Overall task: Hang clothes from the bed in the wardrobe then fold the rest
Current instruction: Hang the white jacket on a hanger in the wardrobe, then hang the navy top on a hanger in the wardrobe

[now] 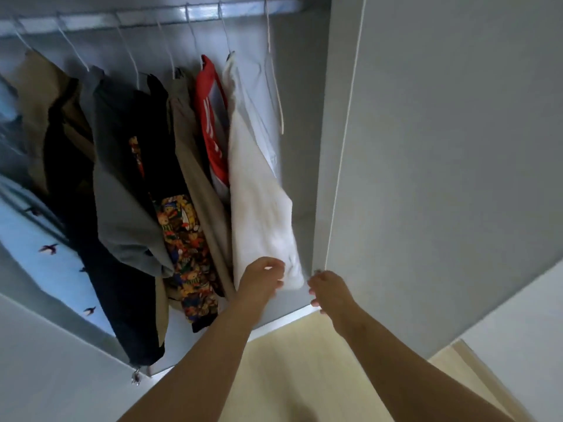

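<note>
The white garment [259, 193] hangs in the wardrobe [300, 123] on a white wire hanger [224, 32] hooked over the metal rail [122, 21], the last garment on the right of the row; it is plain, off-white and softly creased, narrow at the top and falling in one long fold that swings out towards the person; the left hand [262, 279] grips its lower hem, fingers curled into the cloth; the right hand [326, 292] is just beside that bottom corner, apart from it, fingers loosely curled with nothing in them, close to the edge of the grey wardrobe door [426, 147]; an empty white hanger [275, 83] hangs to the right of the garment; to its left come a red garment with white stripes [210, 117], a khaki one [199, 178], a bear-print fabric [182, 239] and a grey jacket [122, 193]; pale wooden floor [289, 360] lies below the arms.
</note>
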A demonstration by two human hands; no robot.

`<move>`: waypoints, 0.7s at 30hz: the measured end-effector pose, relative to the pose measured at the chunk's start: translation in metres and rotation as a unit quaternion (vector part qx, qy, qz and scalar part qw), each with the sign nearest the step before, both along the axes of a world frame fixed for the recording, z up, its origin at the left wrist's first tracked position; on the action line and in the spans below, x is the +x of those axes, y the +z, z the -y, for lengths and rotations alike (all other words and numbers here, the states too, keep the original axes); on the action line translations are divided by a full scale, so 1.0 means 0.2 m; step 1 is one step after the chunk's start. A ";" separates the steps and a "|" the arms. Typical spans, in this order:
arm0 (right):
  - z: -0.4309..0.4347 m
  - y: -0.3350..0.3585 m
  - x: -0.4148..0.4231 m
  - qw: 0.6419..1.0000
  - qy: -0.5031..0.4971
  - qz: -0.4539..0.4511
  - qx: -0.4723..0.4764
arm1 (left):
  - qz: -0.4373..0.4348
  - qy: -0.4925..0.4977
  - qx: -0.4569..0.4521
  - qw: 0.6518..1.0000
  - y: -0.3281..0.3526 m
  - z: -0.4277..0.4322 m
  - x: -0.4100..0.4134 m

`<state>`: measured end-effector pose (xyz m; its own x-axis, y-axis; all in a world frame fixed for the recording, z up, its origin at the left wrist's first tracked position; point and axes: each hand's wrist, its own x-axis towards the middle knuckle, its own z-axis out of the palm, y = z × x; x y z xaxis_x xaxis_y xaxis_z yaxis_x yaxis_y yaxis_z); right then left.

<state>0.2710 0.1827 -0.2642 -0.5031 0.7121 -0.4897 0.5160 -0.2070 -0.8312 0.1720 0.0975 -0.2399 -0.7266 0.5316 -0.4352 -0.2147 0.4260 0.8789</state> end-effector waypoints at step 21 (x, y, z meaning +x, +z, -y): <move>1.43 -0.24 2.18 0.873 -0.475 -0.016 -0.107 | 0.015 -0.454 -0.075 0.887 -0.26 0.78 2.03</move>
<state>0.7079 -0.1030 -0.3130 0.2496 0.7092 -0.6593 0.0034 -0.6815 -0.7318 0.5780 -0.0594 -0.2923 -0.0143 0.8262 -0.5631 0.2554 0.5475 0.7969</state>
